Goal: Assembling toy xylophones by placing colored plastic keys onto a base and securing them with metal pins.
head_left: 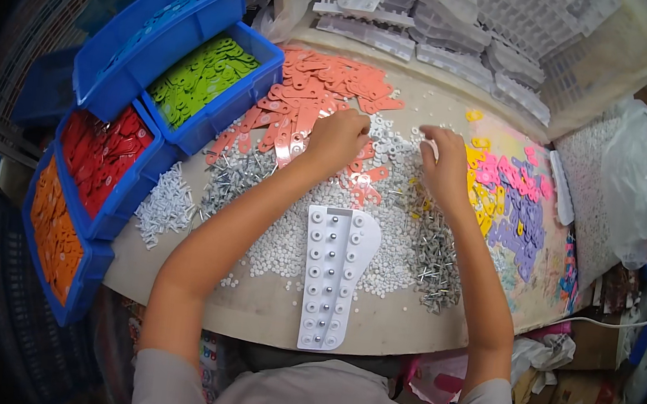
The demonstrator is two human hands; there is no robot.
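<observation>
My left hand [336, 139] is over the near edge of a pile of coral plastic tabs [333, 77], its fingers curled together; what they hold, if anything, is hidden. My right hand [447, 164] hovers over small grey and white parts, thumb and fingers bent but apart, with nothing visible between them. In front of me lies a white plastic piece [364, 246] with a rounded side. Along it run two columns of white rings and a middle row of metal studs. Small white rings [279, 249] spread around it. A few coral tabs [364, 187] lie between my hands.
Blue bins at left hold green [206, 79], red [104, 155] and orange tabs [56, 229]. White pins [165, 205] and metal pins [436, 273] lie in heaps. Yellow [481, 199], pink [504, 172] and purple pieces [519, 226] lie right. Clear plastic strips [437, 25] are stacked behind.
</observation>
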